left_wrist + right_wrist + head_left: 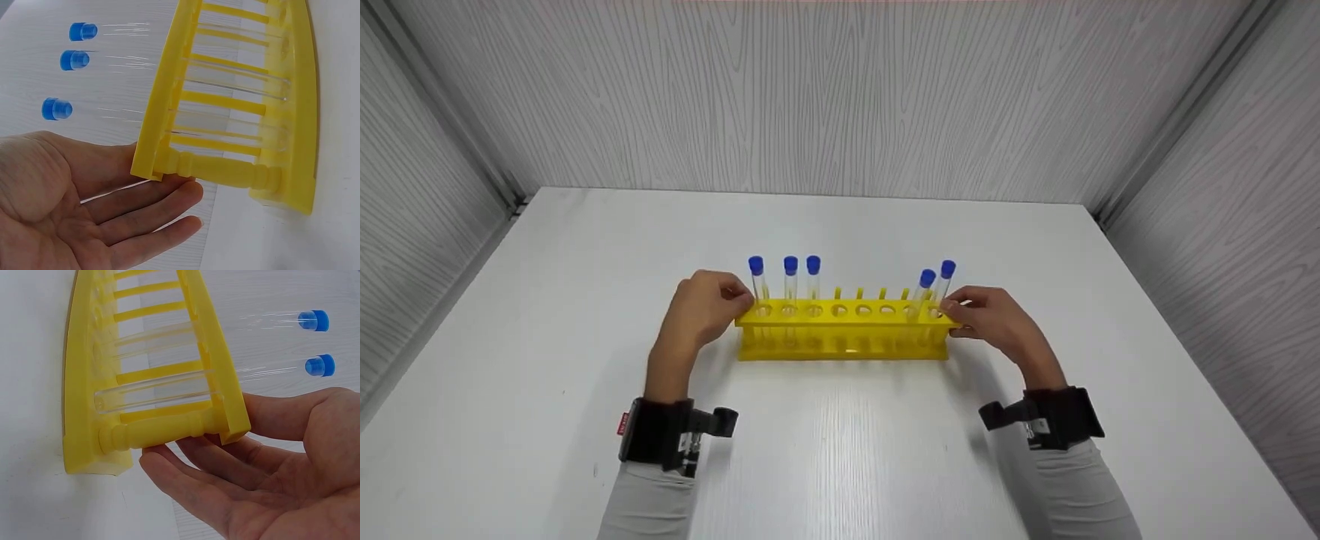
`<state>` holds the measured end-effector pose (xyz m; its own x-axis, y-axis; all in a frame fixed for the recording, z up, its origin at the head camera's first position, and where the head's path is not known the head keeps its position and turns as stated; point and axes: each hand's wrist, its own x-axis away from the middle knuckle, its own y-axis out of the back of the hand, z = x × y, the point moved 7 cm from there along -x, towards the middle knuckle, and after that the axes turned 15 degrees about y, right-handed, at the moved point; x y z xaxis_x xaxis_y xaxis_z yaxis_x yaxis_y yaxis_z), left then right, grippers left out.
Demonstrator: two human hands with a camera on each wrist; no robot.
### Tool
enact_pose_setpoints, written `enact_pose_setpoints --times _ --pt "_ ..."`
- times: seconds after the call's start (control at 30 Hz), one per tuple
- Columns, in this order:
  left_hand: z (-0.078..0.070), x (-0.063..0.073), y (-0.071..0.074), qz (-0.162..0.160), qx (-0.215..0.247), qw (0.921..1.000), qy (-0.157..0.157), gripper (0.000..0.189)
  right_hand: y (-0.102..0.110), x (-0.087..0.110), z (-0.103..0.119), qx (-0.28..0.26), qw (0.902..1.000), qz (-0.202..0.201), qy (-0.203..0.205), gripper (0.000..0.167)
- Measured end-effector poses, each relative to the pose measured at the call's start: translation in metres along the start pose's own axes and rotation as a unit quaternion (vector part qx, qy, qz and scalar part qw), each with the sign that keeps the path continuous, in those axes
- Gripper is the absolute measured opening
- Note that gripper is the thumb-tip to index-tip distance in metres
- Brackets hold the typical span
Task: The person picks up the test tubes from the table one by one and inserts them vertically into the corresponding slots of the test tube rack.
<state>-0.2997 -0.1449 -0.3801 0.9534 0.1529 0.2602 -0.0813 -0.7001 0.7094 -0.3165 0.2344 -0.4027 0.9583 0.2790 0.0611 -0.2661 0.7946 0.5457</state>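
A yellow test tube rack (840, 348) stands upright on the white table. My left hand (699, 309) grips the left end of its top plate, thumb above and fingers beneath, beside the turned end post (225, 170). At the opposite end my right hand (997, 321) pinches the top plate the same way, its fingertips right by the other post (163, 430). Three clear test tubes with blue caps (790, 265) sit in the left holes. Two more blue-capped tubes (947, 270) lean rightward in holes near the right end. Between the two groups, several holes hold no tube.
The white tabletop (840, 457) spreads around the rack on every side. Grey wood-grain panels (810, 97) rise behind it and at the left and right. Black camera mounts (660, 431) are strapped to both wrists, over grey sleeves (649, 502).
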Motion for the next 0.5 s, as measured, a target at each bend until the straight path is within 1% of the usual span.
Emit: enact_pose_setpoints --times 0.2,0.33,0.4,0.43,0.5 --pt "-0.003 0.002 -0.001 0.004 -0.006 0.9999 0.008 0.027 0.002 0.001 0.000 0.006 0.9999 0.005 0.006 0.039" --pt "-0.006 0.003 0.000 -0.003 -0.003 1.0000 0.008 0.029 0.008 0.002 0.002 0.054 0.9985 -0.001 0.006 0.050" --pt "-0.007 0.003 0.002 -0.017 0.008 0.9998 0.009 0.029 0.013 0.003 0.004 0.078 0.9966 -0.026 0.010 0.055" --pt "-0.008 0.003 0.003 -0.029 0.017 0.9994 0.008 0.029 0.017 0.004 0.005 0.089 0.9948 -0.048 0.013 0.057" --pt "-0.008 0.003 0.007 -0.061 0.037 0.9974 0.009 0.029 0.024 0.005 0.007 0.104 0.9887 -0.105 0.025 0.056"
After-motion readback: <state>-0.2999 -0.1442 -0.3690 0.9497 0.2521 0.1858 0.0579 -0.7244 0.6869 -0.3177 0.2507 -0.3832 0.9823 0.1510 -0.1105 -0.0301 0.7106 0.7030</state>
